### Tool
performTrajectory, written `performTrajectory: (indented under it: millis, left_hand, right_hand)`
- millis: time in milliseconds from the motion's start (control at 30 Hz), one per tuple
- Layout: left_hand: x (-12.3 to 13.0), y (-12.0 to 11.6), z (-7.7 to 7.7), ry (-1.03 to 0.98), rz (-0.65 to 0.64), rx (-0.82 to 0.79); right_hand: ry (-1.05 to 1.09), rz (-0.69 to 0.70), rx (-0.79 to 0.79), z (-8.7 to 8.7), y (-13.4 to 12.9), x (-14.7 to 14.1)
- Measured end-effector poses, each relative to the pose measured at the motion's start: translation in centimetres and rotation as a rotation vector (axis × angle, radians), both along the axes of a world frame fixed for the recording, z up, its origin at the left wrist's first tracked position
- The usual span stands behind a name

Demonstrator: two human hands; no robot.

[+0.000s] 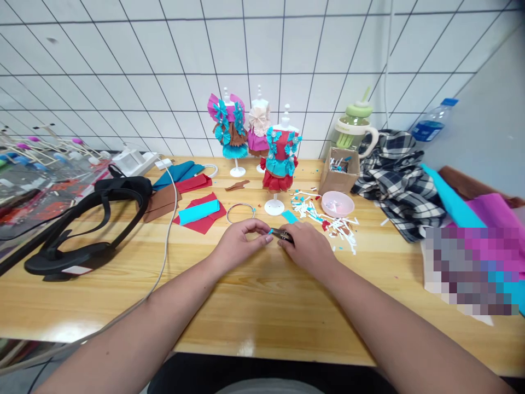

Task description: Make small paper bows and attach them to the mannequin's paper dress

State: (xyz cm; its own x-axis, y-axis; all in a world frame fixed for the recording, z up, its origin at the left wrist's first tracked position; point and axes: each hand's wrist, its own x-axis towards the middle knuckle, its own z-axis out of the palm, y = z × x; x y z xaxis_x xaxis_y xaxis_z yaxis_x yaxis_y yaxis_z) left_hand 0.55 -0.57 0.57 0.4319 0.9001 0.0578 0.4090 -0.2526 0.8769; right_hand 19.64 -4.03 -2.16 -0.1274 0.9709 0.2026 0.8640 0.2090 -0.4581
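Between thumb and fingers, my left hand pinches a small blue paper piece. My right hand is closed on small dark scissors, whose blades reach toward that piece. Just beyond my hands stands a mini dress form in a red and blue crepe-paper dress with blue flowers. A blue paper strip lies near its base. To the left are a ring of wire and a folded blue paper on red sheets.
Two more dressed forms stand behind. Paper scraps, a pink bowl, a cardboard box and a green-lidded bottle are at right. A black headset strap and white cable lie at left.
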Motion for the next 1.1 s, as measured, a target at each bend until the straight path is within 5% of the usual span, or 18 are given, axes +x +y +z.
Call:
performTrajectory:
  millis: [100,267,600,800,1100]
  left_hand:
    - [0.0,0.0,-0.1,-0.004,-0.002,0.005]
    - [0.0,0.0,-0.4,-0.019,-0.046,-0.030]
    - [0.2,-0.2,-0.3,-0.018,-0.061,-0.108]
    - [0.2,-0.2,-0.6,-0.219,-0.071,-0.284]
    - [0.2,-0.1,-0.7,-0.260,-0.069,-0.314]
  right_hand:
    - [0.187,0.030,0.164,0.6,-0.1,-0.3]
    - [0.504,0.054,0.085,1.3,-0.4,-0.8]
    - [0.574,0.053,-0.043,1.6,-0.6,-1.4]
    - [0.724,0.034,-0.163,1.5,-0.6,-1.7]
    - [0.704,0.034,-0.045,1.2,-0.8,-1.6]
